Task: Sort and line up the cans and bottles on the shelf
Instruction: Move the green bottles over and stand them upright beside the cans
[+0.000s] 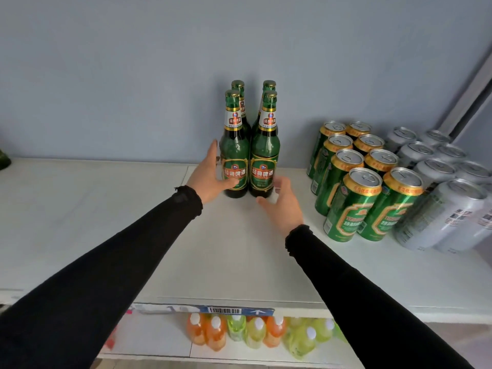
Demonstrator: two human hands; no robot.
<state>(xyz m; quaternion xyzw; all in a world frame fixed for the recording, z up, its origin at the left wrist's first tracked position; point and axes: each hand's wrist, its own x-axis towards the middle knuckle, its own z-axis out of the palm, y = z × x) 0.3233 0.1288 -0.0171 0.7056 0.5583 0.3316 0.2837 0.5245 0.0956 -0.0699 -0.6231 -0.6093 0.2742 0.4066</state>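
Four green glass beer bottles stand upright in a tight two-by-two block near the back wall on the white shelf (239, 249). My left hand (211, 175) lies against the left side of the front left bottle (235, 158), fingers straight and spread, thumb across its lower front. My right hand (283, 203) sits at the base of the front right bottle (265, 155), fingers loosely bent and touching its foot. Neither hand lifts a bottle. To the right stand green cans (354, 198) in two neat columns, then silver cans (436, 209) in two more.
The rows of cans begin a short gap to the right of the bottles. A lower shelf holds orange and green juice bottles (255, 334) behind a price strip (226, 310). A dark green object (4, 159) shows at the far left edge.
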